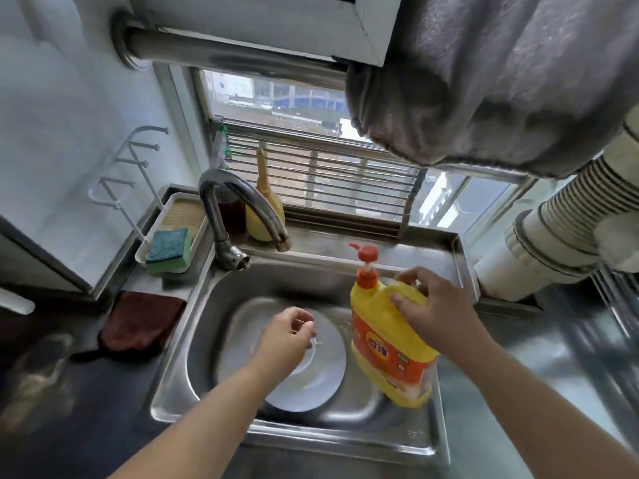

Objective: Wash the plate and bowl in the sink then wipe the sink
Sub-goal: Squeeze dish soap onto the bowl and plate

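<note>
A white plate (pixel 321 371) lies flat in the steel sink (pixel 193 344); I cannot make out a bowl. My right hand (pixel 432 305) grips the handle of a yellow detergent bottle (pixel 390 350) with an orange pump, held tilted over the sink's right side. My left hand (pixel 288 335) hovers above the plate with fingers loosely curled, holding nothing I can see.
A curved tap (pixel 242 205) rises at the back left of the sink. A green and blue sponge (pixel 169 250) sits in a white tray (pixel 162 216) to the left. A dark red cloth (pixel 138 323) lies on the counter left of the sink. A grey towel (pixel 484 81) hangs overhead.
</note>
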Motion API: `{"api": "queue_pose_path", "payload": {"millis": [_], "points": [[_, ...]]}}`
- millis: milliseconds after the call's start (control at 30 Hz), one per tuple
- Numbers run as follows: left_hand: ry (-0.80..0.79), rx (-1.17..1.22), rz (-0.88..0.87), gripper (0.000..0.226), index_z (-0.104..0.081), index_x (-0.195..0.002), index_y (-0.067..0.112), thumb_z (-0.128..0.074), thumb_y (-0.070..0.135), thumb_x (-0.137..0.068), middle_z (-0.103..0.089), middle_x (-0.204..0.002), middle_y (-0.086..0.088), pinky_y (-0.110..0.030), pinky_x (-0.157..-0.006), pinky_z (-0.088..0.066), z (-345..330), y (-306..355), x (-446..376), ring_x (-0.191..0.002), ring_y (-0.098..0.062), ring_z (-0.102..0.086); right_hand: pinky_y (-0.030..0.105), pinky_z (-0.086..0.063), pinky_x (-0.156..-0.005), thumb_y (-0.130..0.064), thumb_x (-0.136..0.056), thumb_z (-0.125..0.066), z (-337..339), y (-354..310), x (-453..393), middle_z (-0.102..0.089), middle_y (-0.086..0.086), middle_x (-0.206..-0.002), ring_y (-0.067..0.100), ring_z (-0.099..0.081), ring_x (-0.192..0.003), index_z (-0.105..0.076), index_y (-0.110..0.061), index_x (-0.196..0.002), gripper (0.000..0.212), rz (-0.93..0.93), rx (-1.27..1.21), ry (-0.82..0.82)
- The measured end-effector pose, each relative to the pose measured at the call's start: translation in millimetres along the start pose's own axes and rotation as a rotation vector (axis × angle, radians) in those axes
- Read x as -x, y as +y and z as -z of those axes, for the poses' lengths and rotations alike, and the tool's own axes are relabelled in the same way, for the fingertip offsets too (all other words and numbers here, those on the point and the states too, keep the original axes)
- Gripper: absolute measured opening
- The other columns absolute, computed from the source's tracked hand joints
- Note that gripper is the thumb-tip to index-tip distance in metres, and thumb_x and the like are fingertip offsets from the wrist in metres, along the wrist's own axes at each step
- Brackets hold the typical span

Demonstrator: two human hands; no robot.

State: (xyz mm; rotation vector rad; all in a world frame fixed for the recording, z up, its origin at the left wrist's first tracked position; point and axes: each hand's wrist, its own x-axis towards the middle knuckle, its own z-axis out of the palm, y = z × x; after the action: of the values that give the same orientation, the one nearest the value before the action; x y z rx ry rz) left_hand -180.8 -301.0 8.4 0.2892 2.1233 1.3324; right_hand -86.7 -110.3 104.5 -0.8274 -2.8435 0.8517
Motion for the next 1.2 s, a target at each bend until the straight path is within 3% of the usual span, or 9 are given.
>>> {"api": "queue_pose_path", "payload": {"millis": [133, 233, 367, 567, 700, 767, 867, 1033, 1200], "points": [[-0.049, 0.118, 0.070, 0.011, -0.055, -0.088, 0.023, -0.050, 0.020, -0.097, -0.065, -0.083, 0.000, -0.023, -0.068, -0.048, -39, -10, 25, -0.071, -0.011, -0.061, 0.007, -0.036, -0.059, -0.038, -0.087, -0.062, -9, 12, 31, -0.052, -0.026, -0.083, -0.007, -0.052, -0.075, -0.061, -0.037, -0.116, 0.030, 0.027, -0.013, -0.104], [0.009, 0.295, 0.066, 0.014, -0.056, -0.090, 0.019, -0.051, 0.031, -0.096, -0.064, -0.083, 0.000, -0.014, -0.061, -0.047, -50, 3, 35, -0.074, -0.009, -0.060, 0.004, -0.035, -0.056, -0.040, -0.084, -0.064, -7, 11, 39, -0.050, -0.033, -0.081, -0.011, -0.051, -0.074, -0.062, -0.041, -0.109, 0.025, 0.032, -0.020, -0.117], [0.134, 0.410, 0.024, 0.024, -0.054, -0.088, 0.017, -0.056, 0.041, -0.090, -0.057, -0.076, 0.000, -0.018, -0.064, -0.047, -53, 22, 39, -0.070, -0.009, -0.055, 0.004, -0.034, -0.055, -0.042, -0.084, -0.064, -6, 10, 39, -0.046, -0.034, -0.082, -0.010, -0.049, -0.074, -0.062, -0.038, -0.112, 0.029, 0.035, 0.003, -0.131], [0.338, 0.089, -0.372, 0.012, -0.052, -0.083, 0.028, -0.062, 0.032, -0.088, -0.057, -0.081, 0.007, -0.013, -0.065, -0.044, -59, 29, 43, -0.075, -0.007, -0.053, 0.006, -0.033, -0.057, -0.044, -0.082, -0.065, -5, 16, 31, -0.045, -0.031, -0.081, -0.008, -0.047, -0.073, -0.062, -0.031, -0.114, 0.034, 0.015, 0.011, -0.179], [0.199, 0.340, -0.142, 0.030, -0.059, -0.086, 0.022, -0.059, 0.052, -0.082, -0.066, -0.079, 0.005, -0.025, -0.073, -0.052, -55, 44, 34, -0.077, -0.008, -0.062, 0.008, -0.037, -0.060, -0.047, -0.080, -0.066, -4, 19, 27, -0.049, -0.030, -0.082, -0.006, -0.050, -0.076, -0.062, -0.036, -0.109, 0.031, 0.034, -0.019, -0.214], [0.152, 0.413, -0.030, 0.042, -0.059, -0.082, 0.019, -0.056, 0.061, -0.076, -0.065, -0.073, 0.004, -0.029, -0.070, -0.050, -52, 53, 28, -0.073, -0.011, -0.060, 0.010, -0.040, -0.062, -0.048, -0.079, -0.066, -4, 20, 27, -0.050, -0.030, -0.083, -0.005, -0.052, -0.078, -0.061, -0.038, -0.107, 0.030, 0.042, -0.037, -0.220], [0.164, 0.462, 0.070, 0.037, -0.058, -0.074, 0.019, -0.055, 0.054, -0.086, -0.060, -0.065, 0.007, -0.025, -0.063, -0.041, -50, 65, 23, -0.068, -0.008, -0.056, 0.009, -0.040, -0.062, -0.048, -0.079, -0.066, -3, 22, 27, -0.051, -0.029, -0.084, -0.004, -0.052, -0.079, -0.058, -0.042, -0.104, 0.027, 0.047, -0.059, -0.237], [0.182, 0.555, 0.140, 0.034, -0.059, -0.070, 0.021, -0.056, 0.050, -0.087, -0.065, -0.075, -0.001, -0.037, -0.080, -0.050, -61, 65, 26, -0.081, -0.019, -0.063, 0.009, -0.038, -0.060, -0.047, -0.079, -0.065, -4, 23, 28, -0.053, -0.029, -0.086, -0.003, -0.053, -0.079, -0.054, -0.046, -0.096, 0.021, 0.062, -0.082, -0.250], [0.178, 0.650, 0.247, 0.028, -0.058, -0.069, 0.022, -0.057, 0.046, -0.084, -0.061, -0.072, 0.001, -0.037, -0.079, -0.048, -71, 66, 28, -0.080, -0.017, -0.059, 0.009, -0.038, -0.059, -0.046, -0.076, -0.067, 4, 25, 30, -0.055, -0.026, -0.087, -0.001, -0.054, -0.079, -0.056, -0.045, -0.095, 0.022, 0.065, -0.065, -0.265]]}}
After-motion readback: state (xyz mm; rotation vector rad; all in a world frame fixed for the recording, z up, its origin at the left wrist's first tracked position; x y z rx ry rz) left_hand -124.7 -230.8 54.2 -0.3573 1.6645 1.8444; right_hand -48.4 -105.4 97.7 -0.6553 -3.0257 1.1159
